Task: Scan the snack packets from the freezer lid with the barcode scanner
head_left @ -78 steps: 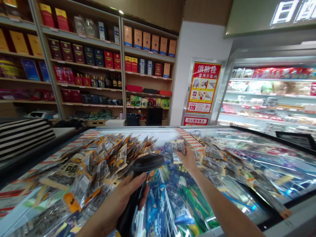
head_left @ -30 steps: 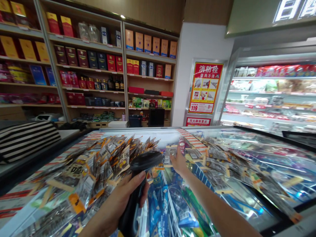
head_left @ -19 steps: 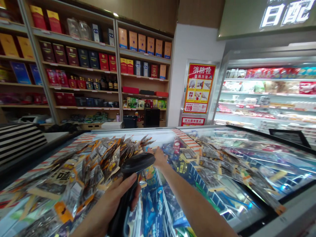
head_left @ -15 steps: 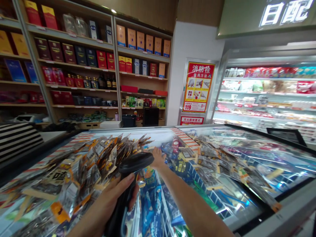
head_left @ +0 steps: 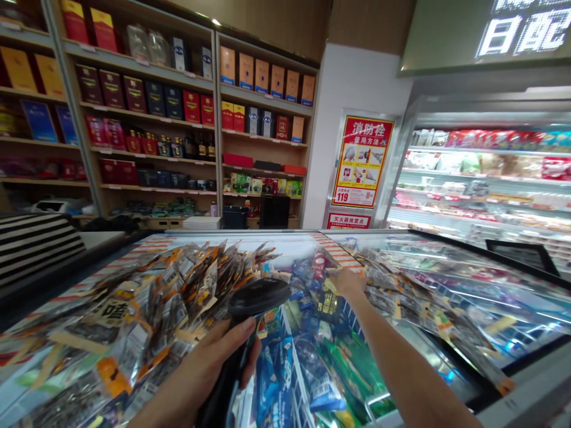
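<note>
My left hand (head_left: 232, 351) is closed round the handle of a black handheld barcode scanner (head_left: 259, 297), its oval head tilted up over the freezer. My right hand (head_left: 350, 282) reaches forward to the red-and-white striped divider, beside the right-hand pile of packets (head_left: 401, 291); its fingers are blurred and partly hidden, so I cannot tell whether they grip anything. Left of the scanner, many clear snack packets with orange edges (head_left: 178, 276) lie heaped on the freezer's glass lid. Below my right arm are blue packs (head_left: 312, 356) and green packs (head_left: 352, 362) inside the open freezer section.
The freezer's white wire baskets (head_left: 292, 362) and dark lid frame (head_left: 464, 371) lie close to my arms. Behind stand shelves of boxed bottles (head_left: 156, 101), a red fire-hydrant notice (head_left: 363, 160) and a lit chiller (head_left: 482, 178). Black-and-white striped cloth (head_left: 35, 246) shows at far left.
My right hand has moved right, from above the middle of the open section to the striped divider. The scanner in my left hand has shifted slightly right in view.
</note>
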### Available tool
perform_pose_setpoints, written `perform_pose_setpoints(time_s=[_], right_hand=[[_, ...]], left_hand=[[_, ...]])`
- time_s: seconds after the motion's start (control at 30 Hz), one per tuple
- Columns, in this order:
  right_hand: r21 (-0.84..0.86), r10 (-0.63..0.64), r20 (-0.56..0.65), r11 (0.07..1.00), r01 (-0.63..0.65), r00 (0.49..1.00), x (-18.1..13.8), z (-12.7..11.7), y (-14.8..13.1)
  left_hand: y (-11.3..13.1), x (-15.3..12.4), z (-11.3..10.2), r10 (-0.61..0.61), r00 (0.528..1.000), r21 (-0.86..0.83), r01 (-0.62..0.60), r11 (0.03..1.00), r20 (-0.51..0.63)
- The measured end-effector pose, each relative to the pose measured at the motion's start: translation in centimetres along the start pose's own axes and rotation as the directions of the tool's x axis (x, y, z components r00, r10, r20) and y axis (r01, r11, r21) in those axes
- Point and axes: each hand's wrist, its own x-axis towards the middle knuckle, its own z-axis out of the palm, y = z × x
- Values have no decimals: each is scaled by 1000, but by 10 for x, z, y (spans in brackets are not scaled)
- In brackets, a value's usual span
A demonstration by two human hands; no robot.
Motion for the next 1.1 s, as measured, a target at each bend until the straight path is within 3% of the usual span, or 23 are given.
perform_pose_setpoints(time_s=[0.07, 0.17, 0.27, 0.4, 0.63, 0.8, 1.1], right_hand=[[55, -78, -22, 995, 79, 997, -1, 2, 3], [298, -184, -143, 929, 220, 972, -16, 3, -11], [560, -169, -216, 786, 264, 962, -35, -1, -25], [743, -208, -196, 607, 283, 958, -50, -1, -33], [802, -381, -124, 504, 319, 916, -56, 13, -40], [807, -319, -85, 534, 253, 944, -56, 15, -41], [835, -348, -101, 480, 270, 932, -57, 16, -41]], left_hand=[[1, 0, 0, 3, 1000, 17, -3, 1000, 10], [1, 1, 0, 20, 999, 15, -20, 1000, 26], [-1, 3, -2, 33, 997, 17, -35, 999, 67], [-6, 5, -4, 26, 998, -11, -25, 1000, 55], [-5, 4, -3, 37, 995, -15, -35, 999, 94], [-3, 1, -1, 37, 993, -9, -36, 999, 108], [-4, 1, 0, 21, 998, -55, -17, 998, 67]])
